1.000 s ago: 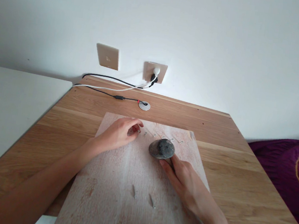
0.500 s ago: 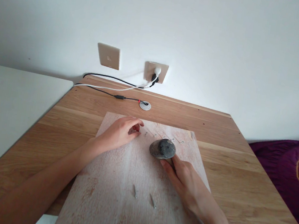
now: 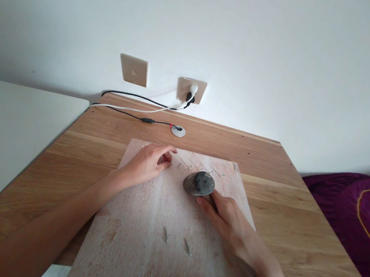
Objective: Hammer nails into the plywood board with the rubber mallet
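Observation:
A whitish wooden board (image 3: 133,222) lies across the table. At its far left, my left hand (image 3: 146,160) has the thumb and fingers curled around a small nail (image 3: 171,161), of which just the head end shows. My right hand (image 3: 227,217) is wrapped round the short visible handle of a mallet with a dark, rounded head (image 3: 199,183). That head hovers over the board, to the right of my left hand. Several nails stand in a row along the far part, among them one nail (image 3: 223,175) at the right end. Two loose nails (image 3: 187,246) lie nearer to me.
Behind the board, the wooden table (image 3: 284,215) has a round cable grommet (image 3: 178,131) with a black cable. Plugs sit in a wall socket (image 3: 191,90), beside another wall plate (image 3: 133,70). A white surface (image 3: 17,143) adjoins on the left; purple fabric (image 3: 337,199) lies at right.
The whole view has shifted slightly to the left. Both hands, the mallet and the nails keep nearly the same places on the board.

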Demonstrator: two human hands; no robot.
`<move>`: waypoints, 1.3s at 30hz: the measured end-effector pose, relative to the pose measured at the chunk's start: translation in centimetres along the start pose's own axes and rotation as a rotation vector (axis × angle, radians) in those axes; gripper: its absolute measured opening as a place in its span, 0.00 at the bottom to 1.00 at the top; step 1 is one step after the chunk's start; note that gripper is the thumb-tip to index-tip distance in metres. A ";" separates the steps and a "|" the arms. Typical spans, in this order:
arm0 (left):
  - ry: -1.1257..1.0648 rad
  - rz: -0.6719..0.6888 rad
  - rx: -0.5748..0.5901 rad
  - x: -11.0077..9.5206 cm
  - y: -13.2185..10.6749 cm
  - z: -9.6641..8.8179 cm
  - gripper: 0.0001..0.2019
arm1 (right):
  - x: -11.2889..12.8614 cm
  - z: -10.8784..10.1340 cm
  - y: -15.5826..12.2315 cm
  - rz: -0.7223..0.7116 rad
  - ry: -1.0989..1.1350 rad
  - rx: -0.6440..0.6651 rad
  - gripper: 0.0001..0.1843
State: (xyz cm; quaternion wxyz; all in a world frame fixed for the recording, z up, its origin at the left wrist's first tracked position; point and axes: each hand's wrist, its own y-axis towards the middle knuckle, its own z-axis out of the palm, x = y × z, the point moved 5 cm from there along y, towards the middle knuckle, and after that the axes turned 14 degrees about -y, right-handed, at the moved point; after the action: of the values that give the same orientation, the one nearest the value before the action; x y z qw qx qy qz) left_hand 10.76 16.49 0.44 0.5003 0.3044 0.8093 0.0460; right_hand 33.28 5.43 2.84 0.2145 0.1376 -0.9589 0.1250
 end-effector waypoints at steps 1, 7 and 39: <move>0.001 -0.001 -0.001 0.0 0.0 0.0 0.19 | 0.1 -0.2 0.1 -0.007 0.002 0.011 0.16; -0.040 -0.013 -0.012 0.0 0.0 -0.1 0.21 | 2.5 -2.5 2.3 -0.094 -0.059 -0.043 0.15; -0.048 0.024 -0.008 0.2 -0.1 0.1 0.30 | 4.9 -2.9 6.8 -0.162 -0.313 -0.011 0.17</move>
State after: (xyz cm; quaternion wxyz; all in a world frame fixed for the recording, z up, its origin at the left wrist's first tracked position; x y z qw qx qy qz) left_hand 10.76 16.44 0.18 0.5203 0.3132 0.7930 0.0480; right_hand 27.95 11.61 6.30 0.0725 0.2310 -0.9670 0.0792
